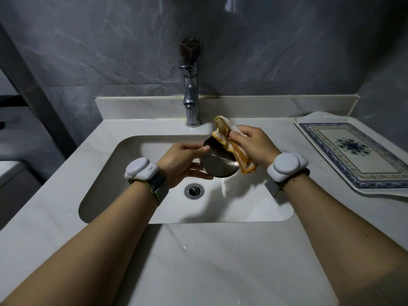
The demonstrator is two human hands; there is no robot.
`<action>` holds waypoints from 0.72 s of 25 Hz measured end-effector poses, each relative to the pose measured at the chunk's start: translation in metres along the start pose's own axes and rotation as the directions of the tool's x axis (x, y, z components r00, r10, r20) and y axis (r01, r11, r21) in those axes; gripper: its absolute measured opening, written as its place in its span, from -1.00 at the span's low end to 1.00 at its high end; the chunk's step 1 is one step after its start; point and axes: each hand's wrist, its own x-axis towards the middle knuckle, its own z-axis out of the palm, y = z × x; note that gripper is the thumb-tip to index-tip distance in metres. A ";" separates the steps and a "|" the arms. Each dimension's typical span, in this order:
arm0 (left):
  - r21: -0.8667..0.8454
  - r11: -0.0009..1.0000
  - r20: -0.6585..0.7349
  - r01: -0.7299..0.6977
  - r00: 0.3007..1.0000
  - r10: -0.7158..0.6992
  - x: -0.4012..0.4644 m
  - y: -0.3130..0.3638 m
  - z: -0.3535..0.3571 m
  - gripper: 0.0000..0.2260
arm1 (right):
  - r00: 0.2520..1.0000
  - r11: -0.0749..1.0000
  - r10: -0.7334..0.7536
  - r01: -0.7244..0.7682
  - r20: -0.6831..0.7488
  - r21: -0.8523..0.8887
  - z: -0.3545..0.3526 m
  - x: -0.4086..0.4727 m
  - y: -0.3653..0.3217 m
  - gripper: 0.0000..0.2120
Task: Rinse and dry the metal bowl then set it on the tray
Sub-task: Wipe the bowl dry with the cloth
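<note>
The left hand (181, 161) grips the metal bowl (217, 161) by its rim, thumb on the upper edge and fingers curled underneath, holding it tilted above the sink (114, 173) near the drain (194, 190). The right hand (251, 144) clutches a folded orange-and-white cloth (231, 146) pressed against the bowl's right edge. The patterned tray (353, 151) lies on the counter to the right, well apart.

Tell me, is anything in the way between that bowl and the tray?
Nothing visible. The left hand holds the metal bowl over the sink; only bare counter lies between it and the tray, whose surface shows nothing on it.
</note>
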 end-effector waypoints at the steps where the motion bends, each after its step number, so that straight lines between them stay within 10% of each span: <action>1: 0.030 1.000 0.021 0.009 1.000 -0.010 -0.001 0.000 0.000 -0.80 | 1.000 1.000 -0.006 0.007 0.022 -0.014 0.001 -0.001 -0.001 -0.81; 6: 0.144 0.989 0.086 0.035 0.995 -0.048 -0.003 -0.004 0.002 -0.83 | 0.982 0.962 -0.056 0.101 0.179 -0.254 0.007 -0.004 -0.008 -0.83; 18: -0.151 0.988 -0.042 -0.015 0.999 0.009 0.002 -0.001 0.002 -0.80 | 0.989 0.992 0.085 -0.095 -0.119 -0.078 -0.004 0.002 0.002 -0.47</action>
